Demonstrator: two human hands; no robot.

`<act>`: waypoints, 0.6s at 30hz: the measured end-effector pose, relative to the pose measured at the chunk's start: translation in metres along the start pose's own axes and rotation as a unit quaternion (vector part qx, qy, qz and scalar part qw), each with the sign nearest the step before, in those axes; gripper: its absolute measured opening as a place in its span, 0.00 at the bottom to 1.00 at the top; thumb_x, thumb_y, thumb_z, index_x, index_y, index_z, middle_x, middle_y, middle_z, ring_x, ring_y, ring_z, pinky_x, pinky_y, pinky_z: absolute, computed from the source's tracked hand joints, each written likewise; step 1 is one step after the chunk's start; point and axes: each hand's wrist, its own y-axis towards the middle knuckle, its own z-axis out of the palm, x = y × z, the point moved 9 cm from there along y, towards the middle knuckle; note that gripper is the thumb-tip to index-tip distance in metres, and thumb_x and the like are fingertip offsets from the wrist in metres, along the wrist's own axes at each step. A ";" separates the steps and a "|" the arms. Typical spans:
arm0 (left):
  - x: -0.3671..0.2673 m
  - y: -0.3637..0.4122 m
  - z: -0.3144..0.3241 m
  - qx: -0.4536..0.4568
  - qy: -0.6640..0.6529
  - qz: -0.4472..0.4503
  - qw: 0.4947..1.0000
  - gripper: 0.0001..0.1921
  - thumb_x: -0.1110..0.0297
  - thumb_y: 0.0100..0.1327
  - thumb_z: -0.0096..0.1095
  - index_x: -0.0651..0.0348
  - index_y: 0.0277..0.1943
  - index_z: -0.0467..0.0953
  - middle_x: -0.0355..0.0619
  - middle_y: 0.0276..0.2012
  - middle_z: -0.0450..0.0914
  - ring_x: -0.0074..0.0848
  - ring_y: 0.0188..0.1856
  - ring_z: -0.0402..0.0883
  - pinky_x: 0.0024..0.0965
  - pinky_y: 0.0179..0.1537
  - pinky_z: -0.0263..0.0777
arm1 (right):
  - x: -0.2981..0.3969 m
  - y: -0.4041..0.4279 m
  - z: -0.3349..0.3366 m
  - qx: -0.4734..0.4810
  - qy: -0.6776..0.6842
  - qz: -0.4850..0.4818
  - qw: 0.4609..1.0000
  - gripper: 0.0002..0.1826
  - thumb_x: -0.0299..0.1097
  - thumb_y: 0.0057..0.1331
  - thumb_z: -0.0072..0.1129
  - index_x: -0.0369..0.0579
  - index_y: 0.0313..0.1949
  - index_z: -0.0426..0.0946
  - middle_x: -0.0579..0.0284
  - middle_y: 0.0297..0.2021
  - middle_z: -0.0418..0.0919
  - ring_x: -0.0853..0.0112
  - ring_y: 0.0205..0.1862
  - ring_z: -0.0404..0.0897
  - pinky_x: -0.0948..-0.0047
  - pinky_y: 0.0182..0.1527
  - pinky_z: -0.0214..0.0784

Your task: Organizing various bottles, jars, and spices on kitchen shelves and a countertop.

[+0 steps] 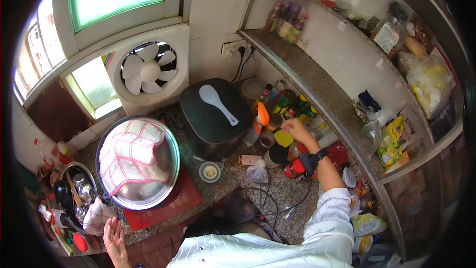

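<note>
My right hand (296,130), with a black band at the wrist, reaches in among jars and bottles, just above a yellow lid (283,139); whether its curled fingers hold anything is hidden. My left hand (114,235) is raised at the lower left, palm up and holding nothing, beside a bunched checked cloth (97,216). A spray bottle with an orange head (262,114) stands left of my right hand. A white rice paddle (217,104) lies on the dark lid of a rice cooker (193,119). Another checked cloth (130,152) covers part of a pan's glass lid (160,190).
A small dish (209,172) and a knotted plastic bag (257,173) lie on the granite counter. Black cables (277,208) run along it. Shelving with a stone ledge (319,82) borders the right side. A pot of utensils (78,193) is at left, near an exhaust fan (150,71).
</note>
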 end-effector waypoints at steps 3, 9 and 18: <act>0.002 -0.004 0.010 0.016 0.012 0.000 1.000 0.22 0.58 0.68 0.49 0.57 0.61 0.66 0.44 0.58 0.72 0.31 0.59 0.70 0.32 0.57 0.62 | -0.027 -0.008 0.066 0.146 0.112 0.117 0.976 0.09 0.19 0.56 0.49 0.33 0.34 0.78 0.54 0.26 0.81 0.69 0.29 0.81 0.72 0.33 0.73; -0.005 -0.004 0.039 -0.030 0.039 -0.011 0.999 0.22 0.57 0.68 0.49 0.56 0.61 0.66 0.42 0.57 0.72 0.29 0.57 0.71 0.30 0.54 0.66 | -0.031 0.013 0.079 0.100 0.167 0.114 0.974 0.07 0.20 0.57 0.52 0.30 0.33 0.77 0.52 0.26 0.80 0.70 0.26 0.80 0.72 0.30 0.72; -0.022 -0.035 0.109 -0.091 0.085 -0.005 0.992 0.20 0.62 0.67 0.49 0.60 0.59 0.67 0.47 0.55 0.73 0.34 0.57 0.71 0.36 0.58 0.63 | -0.084 0.163 0.034 -0.166 0.228 0.115 0.952 0.26 0.32 0.54 0.65 0.32 0.50 0.70 0.50 0.41 0.78 0.66 0.39 0.78 0.69 0.36 0.72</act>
